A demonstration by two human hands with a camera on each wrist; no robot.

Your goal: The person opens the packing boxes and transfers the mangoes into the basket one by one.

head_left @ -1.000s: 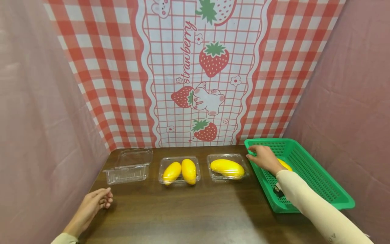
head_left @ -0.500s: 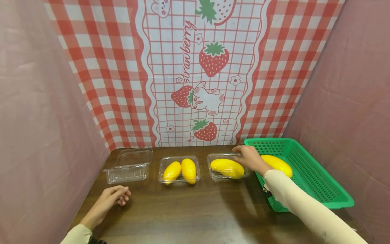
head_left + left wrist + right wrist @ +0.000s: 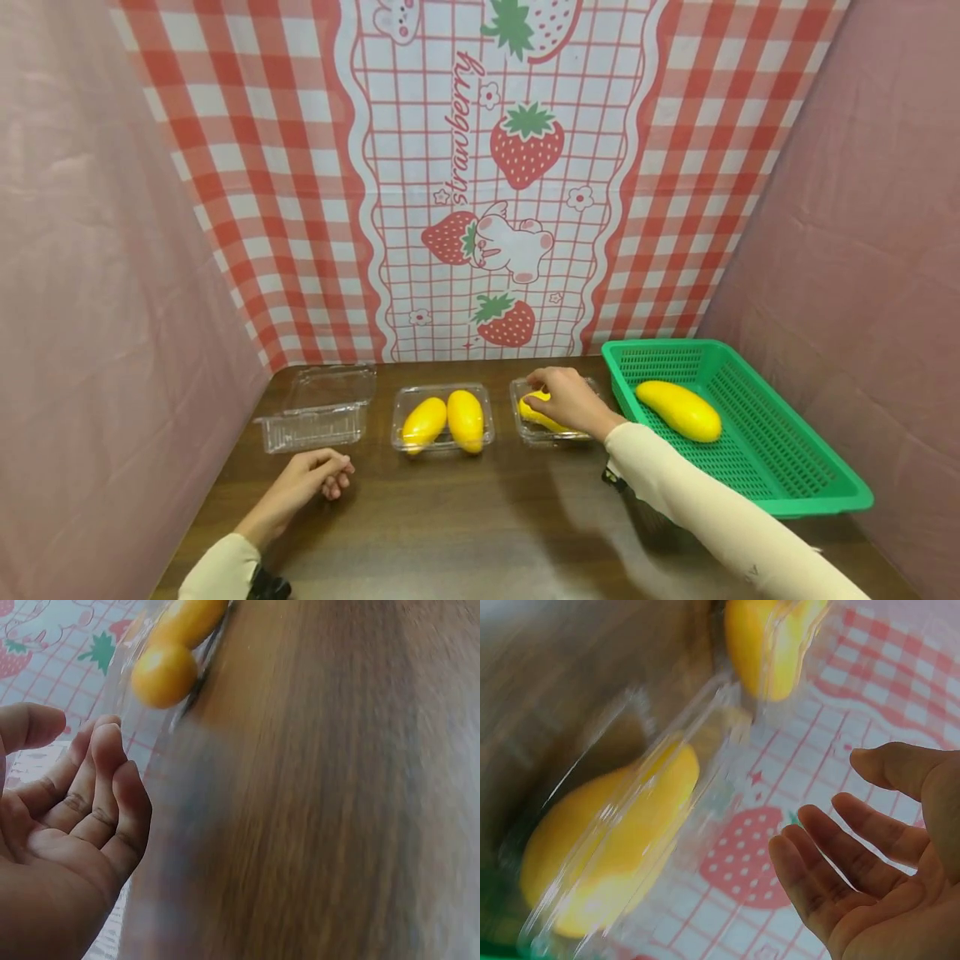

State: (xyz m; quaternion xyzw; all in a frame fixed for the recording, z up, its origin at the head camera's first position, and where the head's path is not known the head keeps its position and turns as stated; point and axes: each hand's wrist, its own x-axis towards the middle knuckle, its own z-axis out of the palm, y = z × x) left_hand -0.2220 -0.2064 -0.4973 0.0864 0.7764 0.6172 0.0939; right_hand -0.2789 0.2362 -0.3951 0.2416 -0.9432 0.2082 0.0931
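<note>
Right hand (image 3: 570,402): I have it over the right box (image 3: 529,434), fingers slack, slightly bent and parted, my thumb standing away from them; from the right wrist I see a gap between my fingertips and the plastic.
Near mango (image 3: 626,832): it lies in the right box, below my right hand, which hides most of it from my head view.
Left hand (image 3: 311,479): relaxed, fingers lightly curled, thumb near the forefinger; it is above the table (image 3: 450,525), and I cannot tell whether it touches the wood.
Left box (image 3: 313,431): clear plastic, just beyond my left hand, its lid (image 3: 335,387) tipped back on the far side.
Middle box (image 3: 399,407): between my hands, ahead and to the right of my left one; it is clear too.
Paired mangoes (image 3: 424,423): both lie in the middle box, close together at the far ends and spread apart at the ends nearer me.
Basket (image 3: 783,429): green, with slotted walls, to the right of my right hand.
Basket mango (image 3: 678,412): it rests aslant on the basket's floor, beyond my cream sleeve (image 3: 720,508).
Cloth (image 3: 525,150): red checks and strawberries, hanging beyond both my hands, with pink curtains (image 3: 112,317) on either side.
</note>
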